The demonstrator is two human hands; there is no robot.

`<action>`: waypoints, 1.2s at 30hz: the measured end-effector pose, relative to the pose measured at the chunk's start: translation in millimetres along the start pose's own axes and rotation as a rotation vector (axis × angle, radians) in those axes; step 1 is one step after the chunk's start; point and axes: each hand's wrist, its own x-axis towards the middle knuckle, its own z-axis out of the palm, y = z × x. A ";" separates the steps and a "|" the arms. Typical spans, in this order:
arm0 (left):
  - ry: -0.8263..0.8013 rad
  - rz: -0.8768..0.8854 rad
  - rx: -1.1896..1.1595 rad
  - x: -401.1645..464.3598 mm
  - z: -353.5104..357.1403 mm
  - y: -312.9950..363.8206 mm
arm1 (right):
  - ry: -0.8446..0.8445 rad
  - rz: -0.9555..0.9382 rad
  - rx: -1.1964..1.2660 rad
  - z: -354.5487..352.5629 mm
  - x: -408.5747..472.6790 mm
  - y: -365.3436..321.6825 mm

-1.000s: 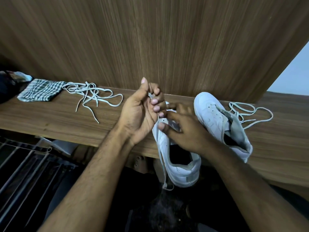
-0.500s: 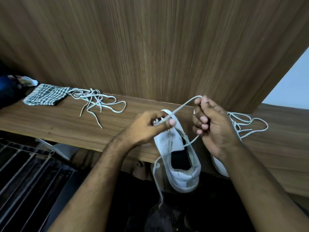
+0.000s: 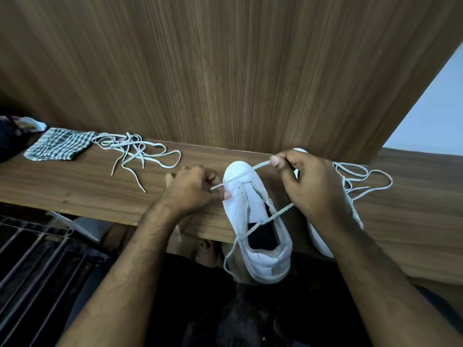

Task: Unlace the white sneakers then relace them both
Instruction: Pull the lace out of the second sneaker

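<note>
— Sneaker [image 3: 253, 216] near bench [image 3: 75, 186] edge, lace [image 3: 253, 169] now drawn taut between left hand [image 3: 193, 194] and right hand [image 3: 310, 181], each pinching it.

— Means relacing begun; second sneaker [image 3: 323, 244] behind, unlaced.

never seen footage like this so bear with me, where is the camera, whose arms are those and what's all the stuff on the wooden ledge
There is no machine here. The camera sits on a person's head and looks forward and down, so the two arms are that person's own.

A white sneaker lies on the wooden ledge, its heel hanging over the front edge. The left hand pinches one stretch of its lace, and the right hand grips the same lace higher up.

A second sneaker lies mostly hidden behind the right hand. A loose lace lies to its right, another loose lace lies far left, beside a checked cloth.
</note>
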 end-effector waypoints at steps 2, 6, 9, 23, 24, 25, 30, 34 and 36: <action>-0.147 0.090 -0.332 -7.6 -0.6 4.0 | -0.026 -0.015 0.114 1.6 0.9 -3.7; -0.226 0.339 -0.878 -18.1 7.7 41.1 | -0.086 -0.015 0.583 2.8 3.4 -18.3; -0.395 0.349 -1.072 -24.9 12.9 61.1 | -0.177 0.062 0.985 2.8 5.4 -26.6; -0.086 0.150 -1.664 -15.4 -26.3 40.3 | -0.186 -0.072 -0.100 -7.0 3.4 -10.5; -0.085 0.164 -1.694 -15.2 -26.9 40.0 | -0.229 -0.045 -0.146 -6.8 4.0 -10.3; -0.097 0.177 -1.733 -15.7 -27.4 40.2 | -0.271 -0.012 -0.180 -5.3 5.7 -9.2; -0.168 0.322 -1.891 -18.8 -27.6 50.3 | -0.363 0.087 0.107 15.8 8.0 -6.0; -0.134 0.398 -2.028 -14.7 -32.6 47.1 | -0.625 0.044 0.607 32.1 -3.2 -19.5; -0.096 0.413 -2.088 -12.3 -36.1 40.9 | -0.749 0.002 0.728 36.2 -11.7 -31.2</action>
